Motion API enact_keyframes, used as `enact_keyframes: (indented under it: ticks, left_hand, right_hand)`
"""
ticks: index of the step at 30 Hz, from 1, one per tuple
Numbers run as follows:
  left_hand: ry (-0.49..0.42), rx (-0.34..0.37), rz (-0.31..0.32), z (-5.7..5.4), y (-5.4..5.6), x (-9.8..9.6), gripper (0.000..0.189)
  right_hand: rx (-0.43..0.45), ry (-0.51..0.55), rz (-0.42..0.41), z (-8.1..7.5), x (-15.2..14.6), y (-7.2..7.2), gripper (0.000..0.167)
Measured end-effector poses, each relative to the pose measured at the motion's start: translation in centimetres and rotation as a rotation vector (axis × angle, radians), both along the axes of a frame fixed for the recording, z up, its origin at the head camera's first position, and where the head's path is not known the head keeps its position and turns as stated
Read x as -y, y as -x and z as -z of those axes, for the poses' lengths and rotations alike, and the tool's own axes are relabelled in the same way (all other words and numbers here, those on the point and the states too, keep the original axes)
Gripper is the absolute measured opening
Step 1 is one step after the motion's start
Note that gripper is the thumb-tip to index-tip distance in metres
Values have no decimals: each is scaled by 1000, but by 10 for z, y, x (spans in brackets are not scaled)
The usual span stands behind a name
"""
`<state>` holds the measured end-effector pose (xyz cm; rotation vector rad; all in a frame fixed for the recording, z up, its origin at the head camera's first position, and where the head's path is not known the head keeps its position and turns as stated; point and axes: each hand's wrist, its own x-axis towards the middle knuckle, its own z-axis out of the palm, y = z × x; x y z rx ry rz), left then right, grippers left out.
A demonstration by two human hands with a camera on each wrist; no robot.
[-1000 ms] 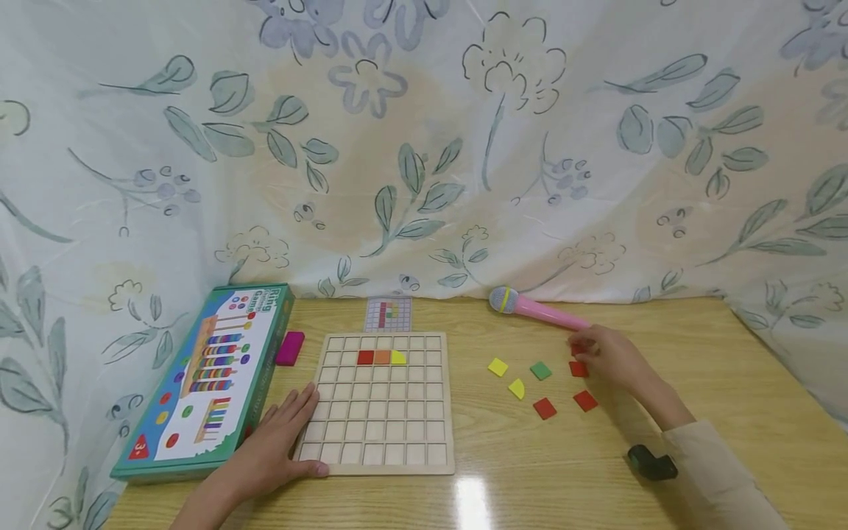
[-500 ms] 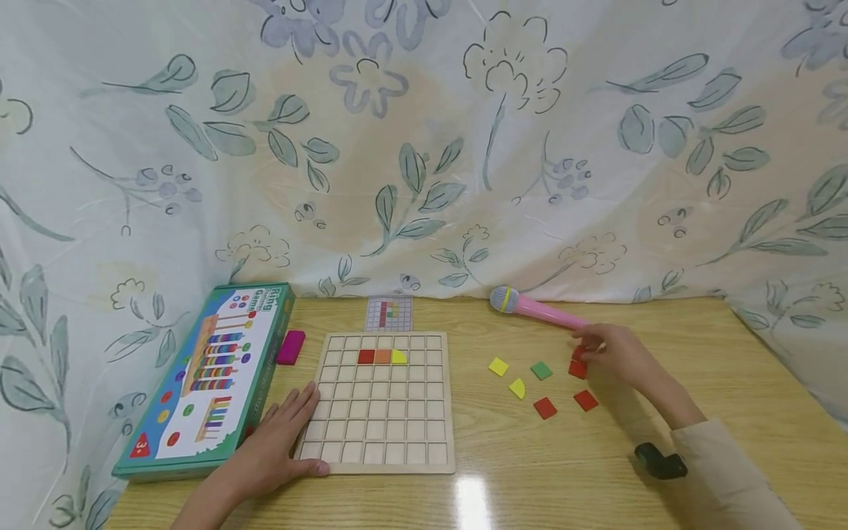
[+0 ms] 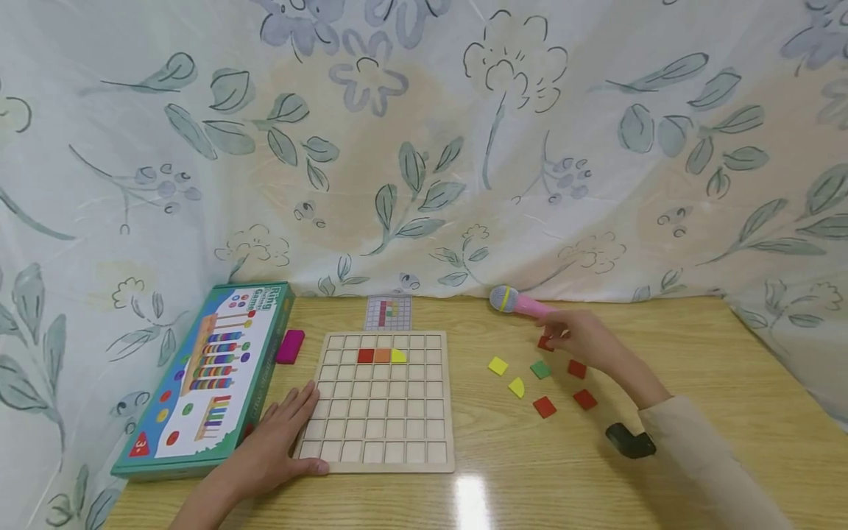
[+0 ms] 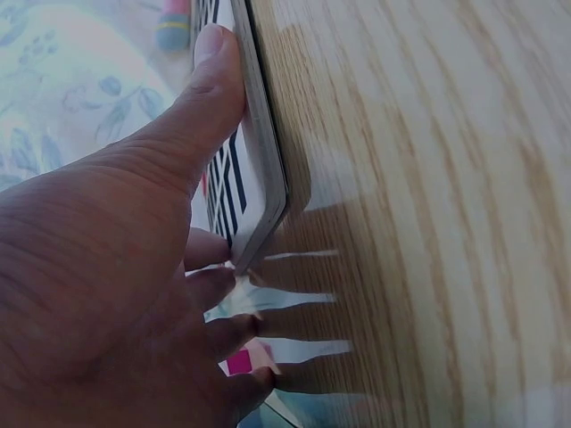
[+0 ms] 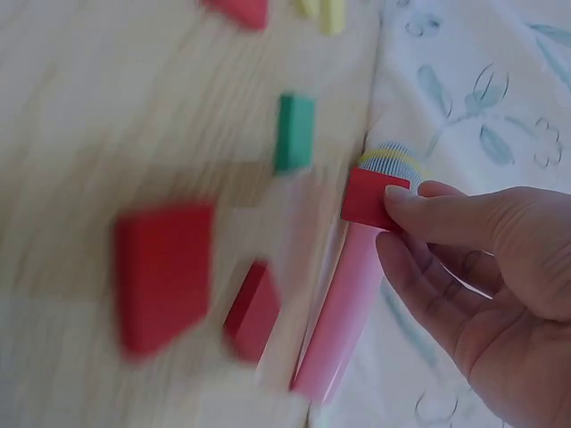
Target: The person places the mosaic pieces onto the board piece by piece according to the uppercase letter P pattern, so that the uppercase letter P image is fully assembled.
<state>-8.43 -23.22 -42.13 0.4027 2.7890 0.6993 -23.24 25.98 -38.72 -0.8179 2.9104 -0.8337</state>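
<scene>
Right hand (image 3: 583, 340) up off the tabletop (image 3: 702, 368), thumb and fingertips pinched on a red square tile (image 5: 373, 198), just in front of the pink toy microphone (image 3: 523, 304). Left hand (image 3: 278, 438) flat, fingers straight, pressed on the near-left corner of the wooden grid board (image 3: 380, 401).

Tile probably light, rigid, smooth-faced; best pinched by opposite edges.

Pinch plain only in the right wrist view; mostly hidden behind the fingers from the head. Thumb along the board's edge clear only at the left wrist.

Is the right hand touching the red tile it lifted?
Touching. The right wrist view shows the right hand pinching the red tile by its edge with the fingers, above the pink microphone.
</scene>
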Motion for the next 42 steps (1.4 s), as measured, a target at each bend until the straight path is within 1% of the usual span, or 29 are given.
enact_keyframes:
  ticks: [3, 9, 15, 19, 23, 28, 31, 33, 38, 42]
  left_hand:
    - [-1, 10, -4, -1, 0, -1, 114]
    - [-12, 14, -5, -3, 0, -1, 113]
    - [-16, -3, -2, -3, 0, 0, 113]
    - [-19, -7, -4, -4, 0, 0, 112]
    - [-17, -3, -7, -5, 0, 0, 112]
    - [-12, 8, -10, -5, 0, 0, 112]
    - [-16, 17, -13, -6, 0, 0, 112]
    - [-17, 16, -11, -6, 0, -1, 112]
    - [-4, 6, -2, -7, 1, -3, 112]
    - [7, 5, -5, -7, 1, -4, 113]
  right_hand:
    - [14, 35, -24, -2, 14, 4, 28]
    - [10, 93, -89, -4, 47, 10, 28]
    - [42, 83, -126, -3, 78, 14, 28]
    - [58, 98, -158, -2, 100, 14, 29]
    - [73, 118, -206, 3, 121, 15, 30]
    - [87, 193, -219, 9, 150, 14, 31]
    - [89, 220, -232, 11, 168, 13, 30]
    - [100, 227, -251, 13, 179, 13, 30]
    - [163, 265, -283, 17, 202, 14, 29]
    - [180, 280, -292, 18, 218, 13, 29]
